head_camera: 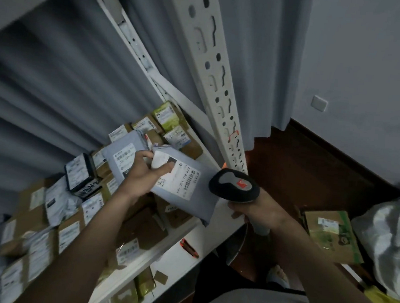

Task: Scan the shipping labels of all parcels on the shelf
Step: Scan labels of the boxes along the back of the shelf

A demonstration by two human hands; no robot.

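Left hand (142,173) pinches grey plastic mailer parcel (186,186) above white metal shelf (187,236), white label (180,181) up. Right hand (259,211) wraps black handheld scanner (234,184). Label at 9 o'clock from scanner head, near; barcode long axis roughly 1–7.

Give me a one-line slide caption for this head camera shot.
Left hand tilts a grey mailer off the shelf while the right hand aims a scanner at its label.
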